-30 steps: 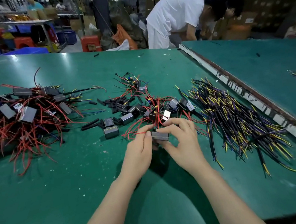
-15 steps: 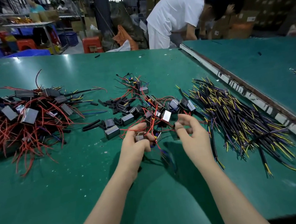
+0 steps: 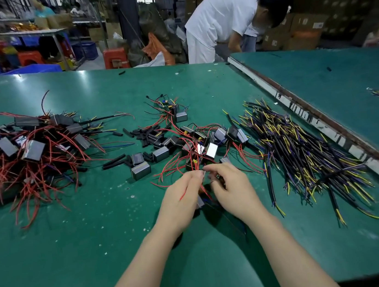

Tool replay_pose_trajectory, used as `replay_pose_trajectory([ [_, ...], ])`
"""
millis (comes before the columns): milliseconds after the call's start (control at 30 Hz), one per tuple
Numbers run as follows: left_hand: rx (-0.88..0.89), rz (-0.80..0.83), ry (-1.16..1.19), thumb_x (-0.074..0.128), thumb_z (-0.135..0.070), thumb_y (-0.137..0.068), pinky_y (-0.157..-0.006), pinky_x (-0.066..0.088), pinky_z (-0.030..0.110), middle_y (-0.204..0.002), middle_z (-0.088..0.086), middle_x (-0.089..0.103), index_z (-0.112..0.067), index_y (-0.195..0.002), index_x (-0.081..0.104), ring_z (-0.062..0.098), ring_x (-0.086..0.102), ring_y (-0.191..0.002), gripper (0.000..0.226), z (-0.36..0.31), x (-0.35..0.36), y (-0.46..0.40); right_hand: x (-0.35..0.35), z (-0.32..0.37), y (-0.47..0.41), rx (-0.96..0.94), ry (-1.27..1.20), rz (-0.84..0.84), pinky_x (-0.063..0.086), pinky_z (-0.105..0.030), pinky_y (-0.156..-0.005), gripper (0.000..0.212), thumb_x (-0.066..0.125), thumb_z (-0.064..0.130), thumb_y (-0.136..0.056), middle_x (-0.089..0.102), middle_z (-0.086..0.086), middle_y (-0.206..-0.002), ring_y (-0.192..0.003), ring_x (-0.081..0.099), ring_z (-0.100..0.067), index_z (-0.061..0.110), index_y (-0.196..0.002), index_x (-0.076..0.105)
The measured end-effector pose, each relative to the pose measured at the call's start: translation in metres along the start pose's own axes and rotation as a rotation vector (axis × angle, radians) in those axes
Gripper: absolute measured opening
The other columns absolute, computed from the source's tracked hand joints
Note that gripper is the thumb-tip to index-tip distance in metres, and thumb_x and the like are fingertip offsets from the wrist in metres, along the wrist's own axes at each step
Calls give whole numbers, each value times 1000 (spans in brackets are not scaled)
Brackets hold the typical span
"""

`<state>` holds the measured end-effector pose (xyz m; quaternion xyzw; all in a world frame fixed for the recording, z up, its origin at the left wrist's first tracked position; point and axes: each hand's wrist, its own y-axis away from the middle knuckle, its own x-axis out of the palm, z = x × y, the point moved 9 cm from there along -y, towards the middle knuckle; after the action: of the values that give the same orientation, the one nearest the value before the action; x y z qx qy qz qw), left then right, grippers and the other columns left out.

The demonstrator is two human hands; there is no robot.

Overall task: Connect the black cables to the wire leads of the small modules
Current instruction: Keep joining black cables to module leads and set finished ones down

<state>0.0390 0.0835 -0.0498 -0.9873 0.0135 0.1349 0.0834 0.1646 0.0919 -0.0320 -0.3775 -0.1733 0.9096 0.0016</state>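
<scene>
1. We pinch red leads [image 3: 191, 189] in our left hand [image 3: 179, 200]; the module [image 3: 200, 201] hangs below, between our hands.
2. Our right hand [image 3: 234, 190] curls at the lead tips; what it holds, we cannot tell.
3. Black cables [image 3: 305, 152] lie to the right, nearer that hand.

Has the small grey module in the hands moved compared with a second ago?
Yes. The small grey box-shaped module now hangs low between the left hand and right hand, nearer the person and farther from the lone grey module lying on the green mat.
</scene>
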Motion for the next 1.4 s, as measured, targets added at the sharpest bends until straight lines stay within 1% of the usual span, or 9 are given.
replay_pose_trajectory([
  [133,46,-152,-117,48,-57,-80,-96,33,23,-111,-9,42,-38,-115,52,4,49,-108,41,-6,-21,-1,-3,1,0,20,-4,-8,45,-32,-86,31,53,45,-86,59,14,-96,-92,53,-8,29,-110,64],
  [300,157,-597,98,45,-59,-72,-85,35,7,-103,-12,45,-30,-99,55,-15,47,-89,41,-33,-84,1,0,6,2,-45,249,-4,29,-29,-85,41,53,64,-83,54,16,-104,-107,42,-9,34,-108,62],
  [367,42,-501,19,52,-56,-73,-83,41,18,-96,-13,58,-32,-89,59,-6,54,-90,30,-36,-83,-19,-8,22,6,-140,202,-110,30,-31,-82,38,54,59,-84,57,14,-102,-104,45,-12,29,-104,65],
  [467,-125,-168,-431,58,-42,-82,-83,45,28,-90,-13,62,-29,-99,67,15,59,-97,23,-32,-49,-49,-17,41,13,-277,103,-203,35,-34,-76,34,52,54,-84,59,13,-93,-94,50,-15,25,-94,67],
  [667,-120,-51,-647,55,-35,-86,-92,44,38,-84,-6,62,-27,-82,65,23,57,-94,13,-40,-20,-68,14,33,12,-255,347,52,33,-36,-84,38,65,47,-80,58,6,-102,-108,46,-23,26,-112,64],
  [900,-190,-5,102,65,-20,-72,-68,37,30,-75,2,54,-17,-70,61,17,46,-75,5,-67,-35,-84,-19,29,12,-166,362,-273,33,-35,-74,12,71,37,-76,63,12,-88,-93,55,-20,28,-84,70],
  [1100,-34,36,-80,59,-11,-87,-56,40,6,-81,-5,64,-17,-88,71,2,51,-68,14,-107,-48,-91,-10,-10,4,137,490,-127,18,-35,-85,39,38,54,-93,54,15,-123,-118,35,-15,36,-122,56],
  [1200,-104,68,11,57,-17,-90,-56,39,14,-75,-8,61,-20,-80,62,4,53,-67,12,-110,-43,-89,-19,-10,6,175,512,-190,16,-36,-88,33,43,47,-92,55,13,-124,-123,32,-16,35,-117,61],
  [1400,-172,79,391,54,-19,-94,-55,47,12,-58,-8,58,-15,-83,62,3,60,-54,15,-109,-32,-82,-45,48,25,-303,274,-535,31,-31,-67,15,62,27,-83,63,4,-78,-82,50,-20,17,-75,68],
])
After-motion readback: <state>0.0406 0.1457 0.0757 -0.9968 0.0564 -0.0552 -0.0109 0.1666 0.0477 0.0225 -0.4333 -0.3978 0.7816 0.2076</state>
